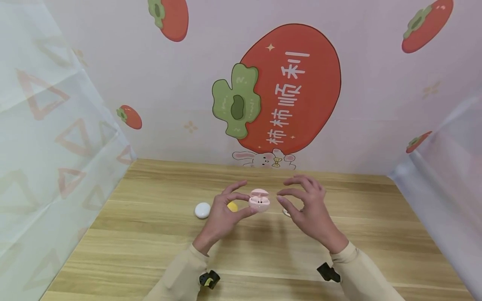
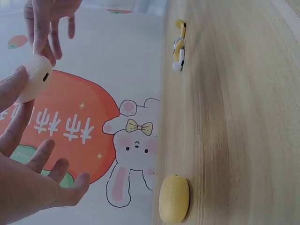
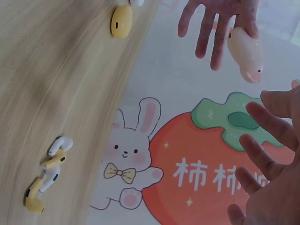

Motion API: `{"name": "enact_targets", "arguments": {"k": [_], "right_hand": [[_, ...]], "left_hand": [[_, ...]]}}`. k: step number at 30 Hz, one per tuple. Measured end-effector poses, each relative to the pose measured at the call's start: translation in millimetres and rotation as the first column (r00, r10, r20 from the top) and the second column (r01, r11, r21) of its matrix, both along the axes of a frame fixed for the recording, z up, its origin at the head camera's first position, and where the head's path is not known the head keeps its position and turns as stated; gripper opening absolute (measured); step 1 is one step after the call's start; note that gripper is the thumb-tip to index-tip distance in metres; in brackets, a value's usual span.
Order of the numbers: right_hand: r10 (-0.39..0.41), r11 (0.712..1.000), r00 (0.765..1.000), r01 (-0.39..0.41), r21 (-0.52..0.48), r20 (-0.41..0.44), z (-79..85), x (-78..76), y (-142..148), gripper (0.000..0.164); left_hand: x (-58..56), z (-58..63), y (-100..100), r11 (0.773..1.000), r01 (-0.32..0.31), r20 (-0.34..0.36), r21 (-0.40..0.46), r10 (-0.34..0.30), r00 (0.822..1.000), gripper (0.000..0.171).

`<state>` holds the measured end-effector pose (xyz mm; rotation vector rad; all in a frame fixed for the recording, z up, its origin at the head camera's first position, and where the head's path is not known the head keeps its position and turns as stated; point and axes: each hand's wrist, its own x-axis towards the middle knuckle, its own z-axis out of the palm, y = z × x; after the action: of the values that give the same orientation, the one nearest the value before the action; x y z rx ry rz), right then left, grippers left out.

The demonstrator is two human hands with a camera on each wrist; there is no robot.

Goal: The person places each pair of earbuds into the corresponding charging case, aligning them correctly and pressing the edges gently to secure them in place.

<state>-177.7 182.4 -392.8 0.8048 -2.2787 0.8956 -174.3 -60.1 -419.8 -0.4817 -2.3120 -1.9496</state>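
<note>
My left hand [image 1: 222, 213] pinches a pale pink earbud case [image 1: 259, 205] between thumb and fingers, above the table. Its lid [image 1: 260, 192] is raised, and small dark spots show inside. In the left wrist view, the underside of the case with a dark port slot faces the camera. Just right of the case is my right hand [image 1: 310, 209], fingers bent, thumb and forefinger close together. The right wrist view shows nothing between the fingers of that hand [image 3: 276, 154]. Behind the left hand lies a yellow case [image 3: 122, 21], partly covered in the head view.
A round white case [image 1: 202, 210] lies left of my left hand on the wooden table [image 1: 158, 259]. Several white and yellow earbuds [image 3: 49, 171] lie in a line, mostly hidden behind my right hand in the head view. A printed backdrop [image 1: 369, 83] stands at the table's rear.
</note>
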Motion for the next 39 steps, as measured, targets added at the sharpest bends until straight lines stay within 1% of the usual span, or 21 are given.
{"name": "enact_targets", "arguments": {"k": [5,8,11,14,17,21,25,27,33,37,39], "right_hand": [[-0.010,1.000,0.998,0.011,-0.023,0.069,-0.2,-1.0,2.2,0.009],[-0.013,0.999,0.994,0.017,-0.033,0.107,0.5,-2.2,2.4,0.007],[-0.011,0.999,0.987,0.019,-0.044,0.162,1.7,-2.9,2.1,0.005],[-0.006,0.999,0.973,0.018,-0.051,0.232,3.4,-4.0,1.4,0.007],[-0.008,0.999,0.950,0.024,-0.047,0.313,4.8,-5.5,0.1,0.012],[-0.026,0.999,0.908,0.042,-0.030,0.419,6.0,-8.2,-2.5,0.019],[-0.026,0.998,0.866,0.049,-0.034,0.500,7.5,-10.8,-5.8,0.029],[-0.016,0.998,0.848,0.046,-0.042,0.530,8.1,-11.9,-7.3,0.033],[0.009,0.998,0.806,0.032,-0.059,0.591,8.4,-13.5,-10.3,0.038],[0.022,0.998,0.782,0.022,-0.063,0.622,9.4,-13.4,-11.1,0.043],[0.031,0.997,0.772,0.017,-0.070,0.635,10.1,-13.2,-11.5,0.042]], "left_hand": [[-1.1,-0.1,-2.1,0.999,0.022,0.033,0.029,-0.023,0.999,0.020],[-1.5,-0.6,-3.2,0.999,0.034,0.040,0.037,-0.035,0.999,0.020],[-1.9,-0.6,-3.8,0.998,0.043,0.040,0.046,-0.045,0.998,0.020],[-2.0,-0.4,-4.0,0.997,0.047,0.043,0.057,-0.050,0.998,0.020],[-1.4,0.0,-3.6,0.997,0.046,0.050,0.058,-0.048,0.998,0.019],[0.0,1.1,-2.1,0.999,0.039,0.053,0.038,-0.040,0.998,0.018],[1.0,1.9,-0.2,0.999,0.035,0.047,0.019,-0.036,0.998,0.018],[1.2,1.7,0.4,0.999,0.036,0.041,0.017,-0.037,0.998,0.018],[1.2,0.5,1.8,0.999,0.038,0.018,-0.009,-0.038,0.999,0.018],[1.0,0.0,2.4,0.999,0.041,0.010,-0.029,-0.041,0.999,0.020],[0.8,-0.3,2.7,0.998,0.045,0.003,-0.037,-0.045,0.999,0.020]]}}
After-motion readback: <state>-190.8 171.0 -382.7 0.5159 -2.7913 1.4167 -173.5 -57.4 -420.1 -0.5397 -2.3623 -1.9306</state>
